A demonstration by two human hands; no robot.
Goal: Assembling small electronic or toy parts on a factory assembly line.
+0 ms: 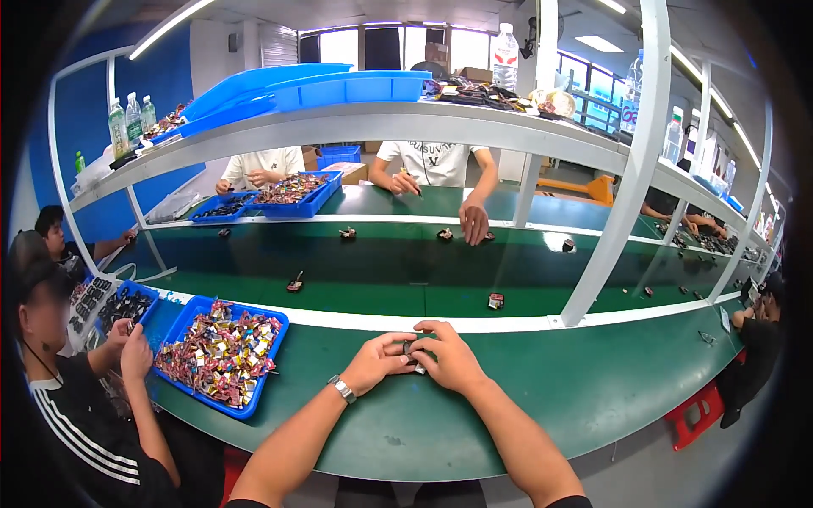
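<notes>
Over the green tabletop (pixel 474 406) my two hands meet in front of me. My left hand (pixel 373 362), with a metal watch on its wrist, pinches a small black piece (pixel 407 346) between thumb and fingers. From the other side, my right hand (pixel 450 359) closes on the same piece, its index finger reaching over the top. A bit of something pale (pixel 420 369) shows below the fingertips. Most of the piece is covered, so its exact kind is hidden. To the left of my hands a blue tray (pixel 280 339) is heaped with small wired parts (pixel 222 351) in red, white and yellow.
Beyond a white rail (pixel 381 320) runs a dark green belt (pixel 373 262) with scattered small assemblies (pixel 495 300). A white post (pixel 622 178) and an overhead shelf (pixel 356 118) with blue trays and bottles frame the bench. Co-workers sit left, right and opposite; one hand (pixel 473 222) reaches over the belt.
</notes>
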